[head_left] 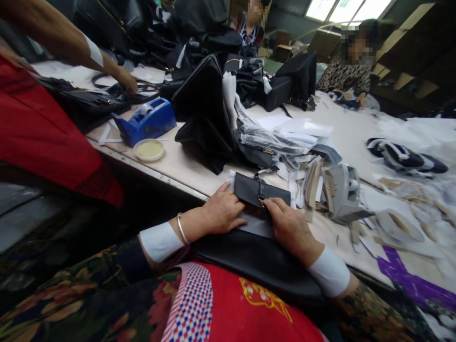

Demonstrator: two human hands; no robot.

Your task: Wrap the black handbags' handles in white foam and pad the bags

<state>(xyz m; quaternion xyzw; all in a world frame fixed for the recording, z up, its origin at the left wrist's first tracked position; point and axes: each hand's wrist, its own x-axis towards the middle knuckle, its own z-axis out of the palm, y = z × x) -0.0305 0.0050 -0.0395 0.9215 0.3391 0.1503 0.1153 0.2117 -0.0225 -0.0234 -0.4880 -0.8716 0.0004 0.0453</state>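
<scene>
A black leather bag [256, 259] lies across my lap at the near edge of the table. Its small black flap piece [260, 191] with a metal clasp rests on the table edge. My left hand [223, 211] lies on the bag's left side, fingers curled against the flap's left end. My right hand [288, 223] presses on the right side, with fingertips pinching the flap near the clasp. A grey sheet [254, 223] shows between both hands. A bangle sits on my left wrist.
A blue tape dispenser [147, 121] and a round lidded dish [149, 149] stand at left. Black bags [206, 109], paper wrappings [285, 137] and cardboard scraps [335, 190] crowd the table [356, 128]. A person's arm [71, 47] reaches in at upper left; two people sit at the far side.
</scene>
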